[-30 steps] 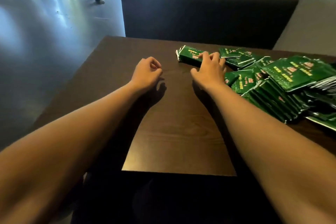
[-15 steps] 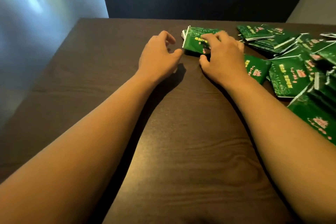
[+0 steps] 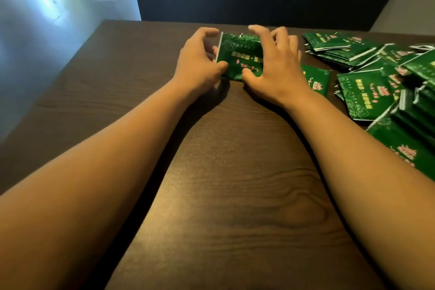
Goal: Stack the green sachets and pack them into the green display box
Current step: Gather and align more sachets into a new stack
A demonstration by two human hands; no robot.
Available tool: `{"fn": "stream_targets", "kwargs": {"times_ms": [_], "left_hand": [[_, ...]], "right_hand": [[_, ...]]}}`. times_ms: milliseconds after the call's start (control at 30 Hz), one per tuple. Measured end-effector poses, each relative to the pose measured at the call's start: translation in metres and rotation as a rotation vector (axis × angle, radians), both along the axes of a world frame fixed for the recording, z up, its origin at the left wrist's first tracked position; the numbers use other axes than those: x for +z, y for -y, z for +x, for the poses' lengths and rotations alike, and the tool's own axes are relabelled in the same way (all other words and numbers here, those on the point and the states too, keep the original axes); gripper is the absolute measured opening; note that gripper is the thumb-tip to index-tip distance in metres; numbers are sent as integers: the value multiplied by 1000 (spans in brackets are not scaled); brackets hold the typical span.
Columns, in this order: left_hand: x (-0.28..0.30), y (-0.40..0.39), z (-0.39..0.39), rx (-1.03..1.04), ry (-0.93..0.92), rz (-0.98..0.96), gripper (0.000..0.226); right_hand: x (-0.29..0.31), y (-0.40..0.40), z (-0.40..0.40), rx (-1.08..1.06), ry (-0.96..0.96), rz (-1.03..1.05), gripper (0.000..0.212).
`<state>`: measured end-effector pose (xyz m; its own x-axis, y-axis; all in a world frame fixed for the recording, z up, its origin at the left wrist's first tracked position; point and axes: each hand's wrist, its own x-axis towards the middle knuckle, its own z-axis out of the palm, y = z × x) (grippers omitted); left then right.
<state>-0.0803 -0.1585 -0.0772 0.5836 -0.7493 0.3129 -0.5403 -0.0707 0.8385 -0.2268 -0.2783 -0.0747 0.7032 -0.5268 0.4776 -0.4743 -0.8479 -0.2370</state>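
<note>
green stack: small stack of green foil sachets [image 3: 239, 56] at far middle of dark wood table [image 3: 235, 172]
left hand [image 3: 200, 63]: fingers curled, gripping stack's left edge
right hand [image 3: 275, 66]: gripping right side
spare: loose green sachet pile [image 3: 376, 73] at right

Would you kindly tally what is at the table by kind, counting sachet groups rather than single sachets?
Hands, left hand and right hand: 2
Held sachet stack: 1
Loose sachet heap: 1
Display boxes in view: 0
Total: 4
</note>
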Motion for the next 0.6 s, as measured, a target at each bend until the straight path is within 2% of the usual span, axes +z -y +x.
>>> {"fn": "stream_targets", "kwargs": {"times_ms": [100, 167, 267, 333, 400, 467, 533, 600], "left_hand": [[0, -2, 0, -77, 25, -94, 33], [2, -4, -1, -121, -15, -125, 28], [4, -7, 0, -127, -71, -158, 24], [2, -7, 3, -57, -118, -210, 19], [2, -6, 3, 24, -198, -263, 17], [2, -6, 5, 71, -244, -273, 17], [2, -5, 6, 56, -232, -250, 19], [1, -4, 5, 30, -198, -237, 23]], "right_hand": [[3, -3, -1, 108, 196, -43, 47], [5, -4, 0, 156, 285, -56, 35], [8, -6, 3, 191, 347, -21, 35], [10, -4, 3, 103, 356, -32, 44], [9, 4, 1, -62, 246, -29, 56], [7, 13, -2, -173, -28, 65, 67], [3, 20, -5, -210, -245, 168, 69], [0, 23, -5, -207, -285, 174, 65]]}}
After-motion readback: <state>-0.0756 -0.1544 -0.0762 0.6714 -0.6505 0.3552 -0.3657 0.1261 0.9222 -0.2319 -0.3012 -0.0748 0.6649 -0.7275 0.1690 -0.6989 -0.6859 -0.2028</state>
